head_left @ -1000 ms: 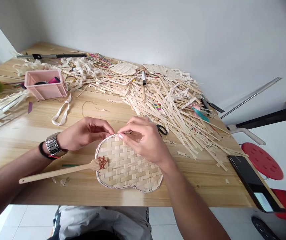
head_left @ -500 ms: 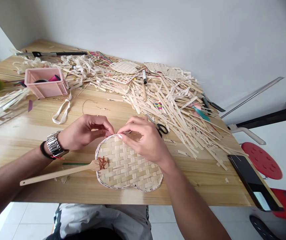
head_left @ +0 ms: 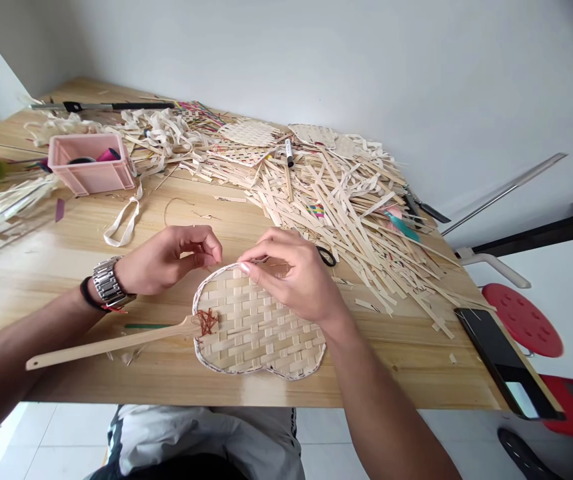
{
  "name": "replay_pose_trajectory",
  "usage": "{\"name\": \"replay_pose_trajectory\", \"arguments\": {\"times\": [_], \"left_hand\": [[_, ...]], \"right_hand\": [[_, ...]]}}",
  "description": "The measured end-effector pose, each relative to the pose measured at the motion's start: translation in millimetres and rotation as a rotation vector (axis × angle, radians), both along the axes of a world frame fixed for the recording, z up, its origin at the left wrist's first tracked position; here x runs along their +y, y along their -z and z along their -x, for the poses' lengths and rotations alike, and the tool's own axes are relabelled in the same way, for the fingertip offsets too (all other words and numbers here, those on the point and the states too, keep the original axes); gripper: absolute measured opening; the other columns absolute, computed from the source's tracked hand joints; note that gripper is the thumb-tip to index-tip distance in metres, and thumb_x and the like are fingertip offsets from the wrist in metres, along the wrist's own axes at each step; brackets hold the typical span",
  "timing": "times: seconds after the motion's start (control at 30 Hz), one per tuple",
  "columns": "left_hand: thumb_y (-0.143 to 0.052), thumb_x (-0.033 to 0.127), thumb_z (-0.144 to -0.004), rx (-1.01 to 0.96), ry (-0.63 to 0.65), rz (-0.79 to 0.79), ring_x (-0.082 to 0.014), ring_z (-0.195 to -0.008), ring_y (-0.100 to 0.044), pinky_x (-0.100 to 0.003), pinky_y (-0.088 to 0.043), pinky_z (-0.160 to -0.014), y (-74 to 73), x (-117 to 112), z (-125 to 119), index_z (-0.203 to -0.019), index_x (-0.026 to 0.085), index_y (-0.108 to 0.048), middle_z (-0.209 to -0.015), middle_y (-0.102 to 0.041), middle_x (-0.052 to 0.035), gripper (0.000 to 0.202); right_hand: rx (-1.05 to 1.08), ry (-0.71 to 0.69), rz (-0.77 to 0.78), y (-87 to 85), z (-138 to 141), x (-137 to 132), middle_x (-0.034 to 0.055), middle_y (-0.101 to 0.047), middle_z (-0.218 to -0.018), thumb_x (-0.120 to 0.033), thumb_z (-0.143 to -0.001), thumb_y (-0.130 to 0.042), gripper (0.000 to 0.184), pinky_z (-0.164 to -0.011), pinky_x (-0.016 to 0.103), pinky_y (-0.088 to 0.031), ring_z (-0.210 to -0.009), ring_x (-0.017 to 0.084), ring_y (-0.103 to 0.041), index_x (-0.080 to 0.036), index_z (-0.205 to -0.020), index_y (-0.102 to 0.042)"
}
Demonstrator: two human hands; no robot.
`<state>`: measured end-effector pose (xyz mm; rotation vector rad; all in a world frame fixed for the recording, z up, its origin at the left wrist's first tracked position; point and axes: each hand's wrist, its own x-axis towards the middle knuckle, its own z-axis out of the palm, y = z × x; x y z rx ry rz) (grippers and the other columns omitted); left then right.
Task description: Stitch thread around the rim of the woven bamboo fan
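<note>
Bamboo fan [head_left: 261,327] looks light and stiff, best held by its handle [head_left: 111,345]; left hand [head_left: 166,260] curls narrowly near the rim [head_left: 216,272], right hand [head_left: 291,277] over it, hold unclear.

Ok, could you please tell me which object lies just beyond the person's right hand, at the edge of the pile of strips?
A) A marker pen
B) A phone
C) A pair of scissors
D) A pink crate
C: the black scissors handles show just past the right hand, beside the bamboo strips.
</note>
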<state>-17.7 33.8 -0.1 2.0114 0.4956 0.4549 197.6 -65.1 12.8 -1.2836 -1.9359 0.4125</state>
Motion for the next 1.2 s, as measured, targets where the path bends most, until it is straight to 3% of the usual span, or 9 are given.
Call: {"name": "replay_pose_trajectory", "arguments": {"times": [0.3,0.6,1.0,1.2], "left_hand": [[-0.054,0.032,-0.086,0.004,0.034,0.082,-0.0175,-0.066,-0.053,-0.034,-0.044,-0.06,-1.9,-5.0,-2.9,-0.082,0.029,-0.059,-0.075,-0.06,0.001,0.007],[-0.052,0.03,-0.086,0.025,0.051,0.007,-0.0183,-0.065,-0.051,-0.035,-0.041,-0.06,-5.4,-5.4,-3.9,-0.078,0.028,-0.055,-0.073,-0.057,-0.0002,0.008],[-0.053,0.032,-0.088,0.011,0.077,0.082,-0.0184,-0.064,-0.047,-0.035,-0.042,-0.061,-3.2,-6.9,-5.2,-0.077,0.029,-0.055,-0.069,-0.05,0.0003,0.012],[-0.055,0.031,-0.087,0.0,0.086,0.141,-0.0197,-0.069,-0.056,-0.036,-0.048,-0.064,-3.5,-5.0,-4.8,-0.085,0.03,-0.06,-0.076,-0.061,-0.0006,0.006]], "right_hand": [[0.01,-0.013,0.009,0.1,1.0,-0.2,-0.0002,-0.062,-0.08,-0.022,-0.088,-0.066,0.007,-0.081,0.032,-0.041,-0.077,0.012,-0.057,-0.019,-0.087,-0.072],[0.012,-0.026,0.025,-1.0,2.1,-1.2,0.0002,-0.062,-0.08,-0.023,-0.089,-0.065,0.008,-0.08,0.032,-0.043,-0.077,0.013,-0.057,-0.02,-0.087,-0.071],[0.045,-0.074,0.024,-1.1,1.9,-1.3,0.0001,-0.063,-0.083,-0.022,-0.09,-0.064,0.008,-0.078,0.03,-0.044,-0.078,0.012,-0.057,-0.02,-0.09,-0.071],[0.03,-0.04,0.011,-1.4,0.7,-1.7,0.0003,-0.063,-0.082,-0.023,-0.09,-0.065,0.007,-0.08,0.032,-0.043,-0.078,0.013,-0.057,-0.02,-0.089,-0.071]]}}
